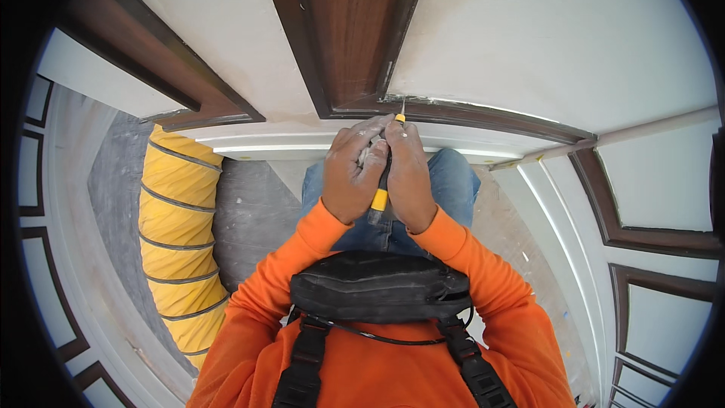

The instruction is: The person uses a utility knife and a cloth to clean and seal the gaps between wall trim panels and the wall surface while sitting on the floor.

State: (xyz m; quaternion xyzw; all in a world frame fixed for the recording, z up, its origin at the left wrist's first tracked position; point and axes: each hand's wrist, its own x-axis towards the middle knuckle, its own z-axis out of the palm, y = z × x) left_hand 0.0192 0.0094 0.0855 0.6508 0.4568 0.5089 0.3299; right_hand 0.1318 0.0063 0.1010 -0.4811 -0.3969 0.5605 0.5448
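Observation:
My right hand (408,170) is closed around a slim black-and-yellow knife-like tool (379,200), its thin pointed metal tip upward. My left hand (351,170) presses against it from the left, thumb along the handle and fingers curled near its upper end. Something whitish shows between the left fingers; I cannot make out what it is. White dust coats both hands. The tip meets the lower dark wood trim (468,115), where a rough, whitish, scraped line runs along the edge of the white panel (544,38).
A brown wood panel (351,23) rises just ahead. To the left, a yellow ribbed duct hose (179,234) lies on the grey floor (253,219). More dark-framed panels (657,181) stand at the right. A black chest bag (377,287) hangs below my hands.

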